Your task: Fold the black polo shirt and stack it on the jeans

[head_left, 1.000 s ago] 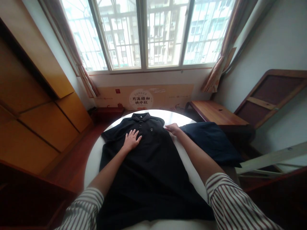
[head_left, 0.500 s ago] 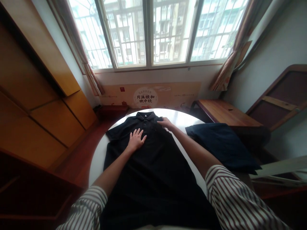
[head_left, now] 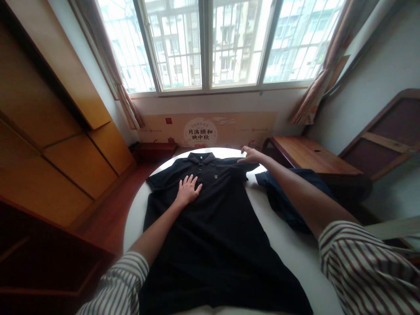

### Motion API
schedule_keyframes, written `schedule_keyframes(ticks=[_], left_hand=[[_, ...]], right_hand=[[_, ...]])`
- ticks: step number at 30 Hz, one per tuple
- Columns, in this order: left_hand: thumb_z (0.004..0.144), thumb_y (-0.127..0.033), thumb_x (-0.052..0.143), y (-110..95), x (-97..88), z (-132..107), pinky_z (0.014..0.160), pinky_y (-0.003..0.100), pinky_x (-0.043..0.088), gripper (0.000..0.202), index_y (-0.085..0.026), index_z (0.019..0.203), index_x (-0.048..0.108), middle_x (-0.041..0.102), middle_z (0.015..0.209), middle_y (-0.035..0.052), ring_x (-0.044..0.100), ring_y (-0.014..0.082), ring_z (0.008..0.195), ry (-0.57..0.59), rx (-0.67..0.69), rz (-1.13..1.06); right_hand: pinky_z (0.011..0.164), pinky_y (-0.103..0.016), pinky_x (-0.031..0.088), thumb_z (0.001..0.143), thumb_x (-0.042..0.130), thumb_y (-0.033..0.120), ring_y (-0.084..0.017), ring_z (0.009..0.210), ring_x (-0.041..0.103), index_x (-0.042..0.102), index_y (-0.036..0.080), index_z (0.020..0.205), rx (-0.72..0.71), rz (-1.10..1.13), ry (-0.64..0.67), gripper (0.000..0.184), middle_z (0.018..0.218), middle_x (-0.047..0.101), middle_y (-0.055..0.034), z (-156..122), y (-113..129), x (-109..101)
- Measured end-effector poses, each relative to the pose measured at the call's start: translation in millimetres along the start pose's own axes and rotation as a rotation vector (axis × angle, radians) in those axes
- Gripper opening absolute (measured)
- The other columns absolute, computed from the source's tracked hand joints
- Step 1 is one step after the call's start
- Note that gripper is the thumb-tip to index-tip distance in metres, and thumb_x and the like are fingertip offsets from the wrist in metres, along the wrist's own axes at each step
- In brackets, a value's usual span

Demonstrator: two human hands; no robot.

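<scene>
A black polo shirt (head_left: 203, 227) lies spread front side up, its collar at the far end and a small pale emblem on the chest. My left hand (head_left: 188, 190) rests flat on the chest beside the button placket, fingers spread. My right hand (head_left: 252, 155) is at the sleeve on the right side of the shirt, which is stretched outward. Its fingers are apart, with the thumb side low by the cloth and the fingertips at the sleeve's upper edge. Folded dark blue cloth (head_left: 278, 197) lies to the right, partly hidden under my right forearm.
The shirt is on a white round table (head_left: 262, 203). Behind it are a printed banner (head_left: 229, 129) and a barred window. A wooden desk (head_left: 315, 153) stands at the right, and yellow-brown cabinets (head_left: 68, 168) are on the left.
My right hand has moved outward to the right from the shirt's shoulder. The right sleeve is now spread out and the chest emblem shows. My left hand has stayed in place.
</scene>
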State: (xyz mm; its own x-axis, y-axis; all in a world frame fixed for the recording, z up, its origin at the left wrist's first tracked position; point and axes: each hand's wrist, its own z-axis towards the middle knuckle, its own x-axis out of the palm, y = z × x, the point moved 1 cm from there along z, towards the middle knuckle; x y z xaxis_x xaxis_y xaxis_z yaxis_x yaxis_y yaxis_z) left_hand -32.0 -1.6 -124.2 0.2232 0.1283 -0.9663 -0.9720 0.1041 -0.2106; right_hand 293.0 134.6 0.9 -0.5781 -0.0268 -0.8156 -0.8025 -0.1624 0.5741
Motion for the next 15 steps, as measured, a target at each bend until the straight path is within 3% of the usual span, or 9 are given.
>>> schedule_keyframes(ticks=[3, 5, 7, 12, 15], left_hand=[[0.098, -0.06, 0.029, 0, 0.8, 0, 0.12, 0.055, 0.017, 0.066, -0.021, 0.15, 0.041, 0.032, 0.16, 0.0086, 0.025, 0.0308, 0.148, -0.004, 0.002, 0.005], [0.098, -0.06, 0.029, 1, 1.1, 1, 0.12, 0.055, 0.017, 0.066, -0.021, 0.15, 0.041, 0.032, 0.16, 0.0084, 0.025, 0.0306, 0.148, -0.004, 0.0, 0.007], [0.098, -0.06, 0.029, 1, 1.2, 1, 0.12, 0.055, 0.018, 0.066, -0.021, 0.15, 0.041, 0.032, 0.16, 0.0082, 0.025, 0.0307, 0.148, -0.002, -0.001, 0.007], [0.098, -0.06, 0.028, 0, 0.3, 0, 0.12, 0.054, 0.017, 0.066, -0.021, 0.15, 0.04, 0.031, 0.16, 0.0079, 0.025, 0.0305, 0.148, 0.006, -0.005, 0.001], [0.098, -0.06, 0.03, 1, -0.8, 0, 0.12, 0.054, 0.017, 0.065, -0.022, 0.15, 0.041, 0.032, 0.16, 0.008, 0.025, 0.0304, 0.148, 0.002, -0.004, -0.002]], right_hand=[[0.071, -0.032, 0.052, 0.045, 0.088, 0.004, -0.021, 0.076, 0.065, 0.068, 0.01, 0.088, 0.052, 0.004, 0.155, 0.048, 0.085, 0.069, -0.0068, -10, -7, 1], [0.065, -0.029, 0.052, 0.05, 0.085, 0.004, -0.017, 0.067, 0.065, 0.069, 0.008, 0.084, 0.099, 0.054, 0.287, 0.037, 0.079, 0.069, -0.0059, -16, -7, 0], [0.061, -0.027, 0.05, 0.058, 0.082, 0.005, -0.015, 0.063, 0.064, 0.068, 0.006, 0.077, 0.131, 0.119, 0.339, 0.023, 0.074, 0.069, -0.0057, -20, -4, -5], [0.064, -0.025, 0.049, 0.073, 0.075, 0.006, -0.014, 0.065, 0.064, 0.066, 0.002, 0.076, 0.058, 0.065, 0.158, 0.01, 0.072, 0.069, -0.0081, -23, 11, -19], [0.075, -0.027, 0.048, 0.078, 0.069, 0.002, -0.018, 0.081, 0.066, 0.065, 0.003, 0.082, -0.003, 0.031, 0.009, 0.006, 0.085, 0.069, -0.0127, -22, 23, -28]])
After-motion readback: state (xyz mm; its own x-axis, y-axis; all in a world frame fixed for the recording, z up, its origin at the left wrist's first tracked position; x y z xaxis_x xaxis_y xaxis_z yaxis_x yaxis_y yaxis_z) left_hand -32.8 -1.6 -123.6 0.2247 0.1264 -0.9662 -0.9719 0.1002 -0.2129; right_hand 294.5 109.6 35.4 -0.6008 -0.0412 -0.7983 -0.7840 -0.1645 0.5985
